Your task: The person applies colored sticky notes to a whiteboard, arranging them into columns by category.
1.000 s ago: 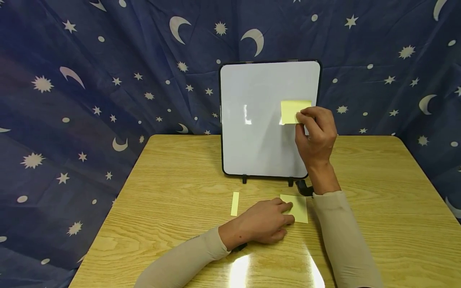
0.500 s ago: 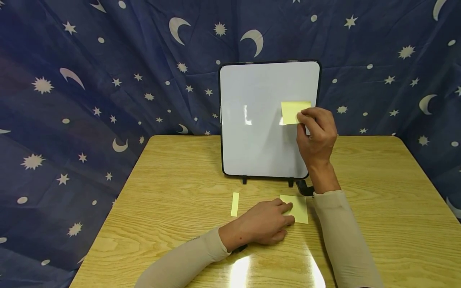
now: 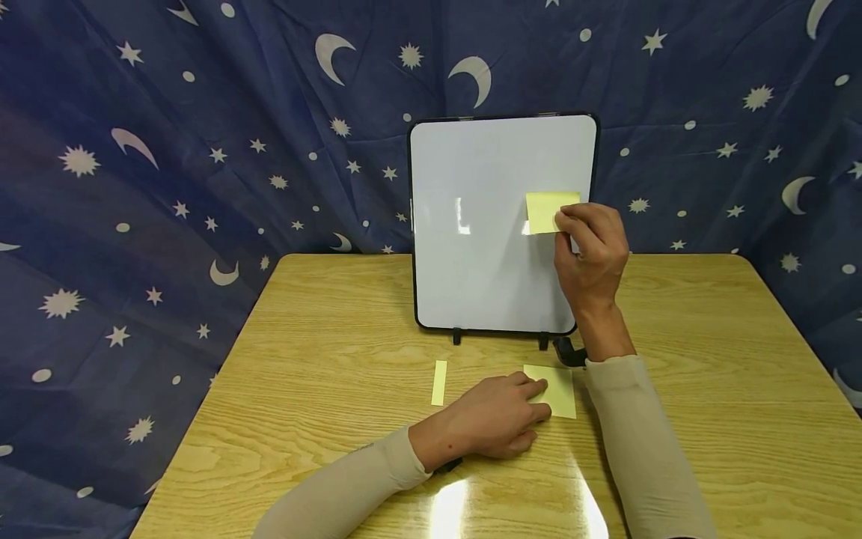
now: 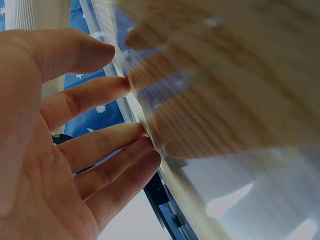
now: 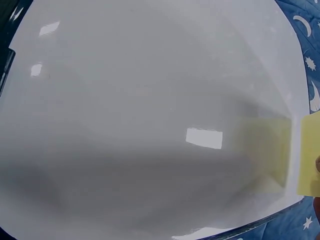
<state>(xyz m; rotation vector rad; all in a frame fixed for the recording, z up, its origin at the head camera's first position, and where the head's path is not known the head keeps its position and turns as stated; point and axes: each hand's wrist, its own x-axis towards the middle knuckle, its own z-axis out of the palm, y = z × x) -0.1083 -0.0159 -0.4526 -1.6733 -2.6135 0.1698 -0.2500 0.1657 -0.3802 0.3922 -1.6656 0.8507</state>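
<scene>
My right hand (image 3: 592, 251) pinches a yellow sticky note (image 3: 541, 212) by its lower right part, in front of the right side of a white dry-erase board (image 3: 471, 277). In the right wrist view, the sticky note (image 5: 307, 150) shows at the right edge, apart from its reflection in the glossy board. Down on the table, my left hand (image 3: 494, 415) has its fingertips on a second yellow sticky note (image 3: 562, 393) and covers its left part. Its fingers (image 4: 100, 142) are extended and spread in the left wrist view, tips at the tabletop.
A narrow yellow paper strip (image 3: 439, 382) lies on the wooden table (image 3: 323, 359), left of the second note. Black feet (image 3: 457, 336) hold the board upright. Behind hangs a blue cloth (image 3: 269, 90) with moons and stars.
The sticky note in my right hand has dropped very slightly, its top edge lower against the board. My left hand, the second note and the strip have stayed in place.
</scene>
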